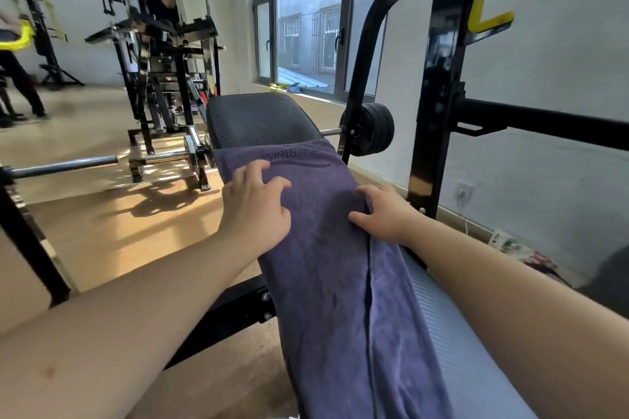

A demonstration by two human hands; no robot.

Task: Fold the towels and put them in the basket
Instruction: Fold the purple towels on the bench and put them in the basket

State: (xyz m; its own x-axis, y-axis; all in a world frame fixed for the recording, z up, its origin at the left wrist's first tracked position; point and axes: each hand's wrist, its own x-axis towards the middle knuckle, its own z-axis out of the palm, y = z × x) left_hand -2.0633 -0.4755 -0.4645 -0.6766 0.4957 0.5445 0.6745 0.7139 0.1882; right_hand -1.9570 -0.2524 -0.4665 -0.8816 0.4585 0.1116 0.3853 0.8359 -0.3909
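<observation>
A purple towel [326, 282] lies lengthwise along the table [258, 122], a padded weight bench running from the bottom centre of the frame up to the middle. Dark lettering shows near the towel's far end, and its right side is folded over, leaving a long edge down the lower middle. Beyond the far end the black ribbed pad is bare, and a grey strip of pad shows to the right of the towel.

The left hand [255, 204] rests on top of the towel near its far end, fingers spread and bent, tips pressing the cloth without gathering it. The right hand [384, 214] is just beside it, on the towel's right edge, thumb on top and fingers curled over the folded layer, gripping it.

A black rack upright [439, 78] stands at right, with a weight plate [372, 129] behind the table and a barbell [64, 167] at middle left. A window [306, 17] fills the upper centre, and a multi-gym machine [163, 54] stands at upper left on the wooden floor [102, 231].
</observation>
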